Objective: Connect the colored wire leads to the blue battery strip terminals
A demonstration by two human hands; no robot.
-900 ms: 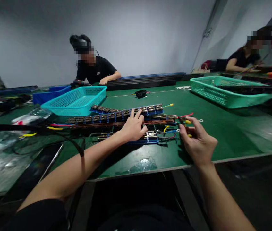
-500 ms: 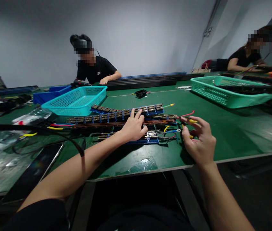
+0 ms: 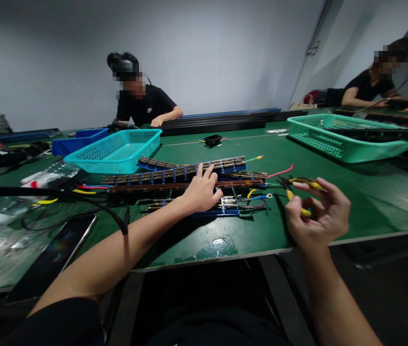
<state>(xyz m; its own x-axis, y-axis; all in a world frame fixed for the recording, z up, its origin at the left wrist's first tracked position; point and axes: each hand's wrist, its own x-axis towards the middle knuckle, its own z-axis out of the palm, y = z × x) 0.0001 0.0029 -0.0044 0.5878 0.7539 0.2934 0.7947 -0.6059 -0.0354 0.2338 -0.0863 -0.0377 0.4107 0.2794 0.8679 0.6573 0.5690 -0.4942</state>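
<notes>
My left hand [image 3: 201,190] lies with fingers spread on a stack of long, narrow strips with metal rods and blue holders [image 3: 164,174]. Copper-coloured rods [image 3: 236,183] run beneath and beside it. In my right hand [image 3: 319,218] is a pair of pliers with yellow handles [image 3: 311,183], the handles spread and the dark jaws pointing left. Just left of the jaws, a red wire [image 3: 280,171] and a green wire stick out of the strips' right end. Nearer to me, a blue wire with a ring terminal [image 3: 269,195] leaves a shorter strip.
A turquoise basket [image 3: 113,151] stands behind the strips, and a green basket [image 3: 348,149] is at the right. A small black part [image 3: 212,140] sits mid-table. A phone [image 3: 54,257] lies at the left edge. Two people work across the table, near long black profiles [image 3: 211,126].
My right hand has moved right with the pliers, away from the wire ends, and the plier handles now show more clearly. My left hand stays on the strips.
</notes>
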